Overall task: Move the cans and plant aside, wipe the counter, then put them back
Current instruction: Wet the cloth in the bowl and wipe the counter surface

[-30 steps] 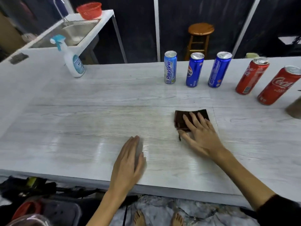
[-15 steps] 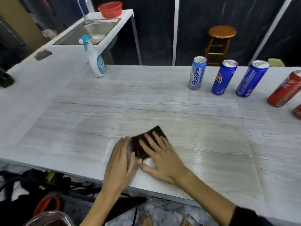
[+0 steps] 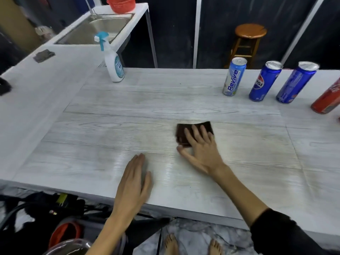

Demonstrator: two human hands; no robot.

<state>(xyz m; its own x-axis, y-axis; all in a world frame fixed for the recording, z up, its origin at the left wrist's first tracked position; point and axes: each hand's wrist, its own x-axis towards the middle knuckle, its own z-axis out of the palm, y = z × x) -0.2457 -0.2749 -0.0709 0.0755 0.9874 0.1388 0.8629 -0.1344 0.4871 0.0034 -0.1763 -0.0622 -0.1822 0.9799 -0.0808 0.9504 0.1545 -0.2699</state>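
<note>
A dark brown cloth (image 3: 184, 132) lies flat on the pale wood-grain counter (image 3: 114, 137). My right hand (image 3: 201, 150) presses on it with straight, spread fingers. My left hand (image 3: 134, 183) rests flat on the counter near the front edge, empty. Along the back right stand a light blue Revive can (image 3: 234, 76), a blue Pepsi can (image 3: 265, 81) and another blue can (image 3: 296, 82). A red Coca-Cola can (image 3: 328, 100) is cut off by the right border. No plant is in view.
A white spray bottle (image 3: 112, 59) with a teal trigger stands at the back left. Beyond it are a steel sink (image 3: 95, 26) and a red basket (image 3: 120, 4). A wooden stool (image 3: 248, 41) stands behind the counter. Dark clutter lies below the front edge.
My right hand has slid the cloth away from my left hand, to the right and further back on the counter. The left hand stays flat near the front edge.
</note>
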